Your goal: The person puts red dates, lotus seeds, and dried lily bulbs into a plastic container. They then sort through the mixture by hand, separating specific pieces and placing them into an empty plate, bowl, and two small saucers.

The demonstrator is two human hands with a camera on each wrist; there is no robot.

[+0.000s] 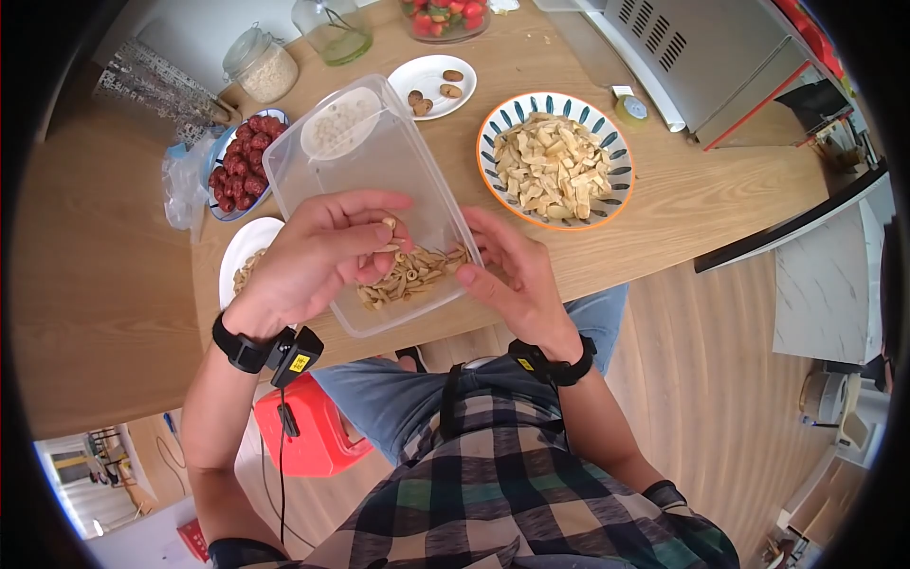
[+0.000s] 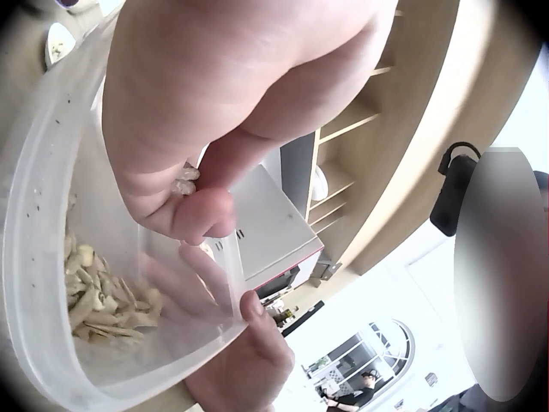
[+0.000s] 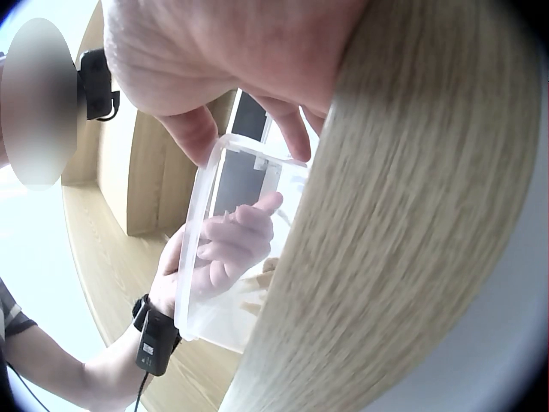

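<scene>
A clear plastic box [image 1: 406,175] is tilted at the table's front edge, with a heap of thin, pale tan dried slices [image 1: 408,275] in its near end. My left hand [image 1: 313,251] is over the box and pinches a few of these slices between thumb and fingers; the left wrist view shows pale bits [image 2: 185,178] in its curled fingers. With my right hand [image 1: 517,280] I grip the box's right rim, the thumb [image 3: 190,133] on one side of the wall and fingers on the other. To the left, a white plate [image 1: 230,251] holds more tan slices, partly hidden by my left hand.
Behind the box stand a plate of dark red dried fruit [image 1: 272,116], a grain jar [image 1: 261,66], a glass jug [image 1: 332,33] and a white plate [image 1: 424,71] with several brown nuts. A striped bowl [image 1: 621,166] of cream-coloured pieces is at the right, near a microwave [image 1: 701,71].
</scene>
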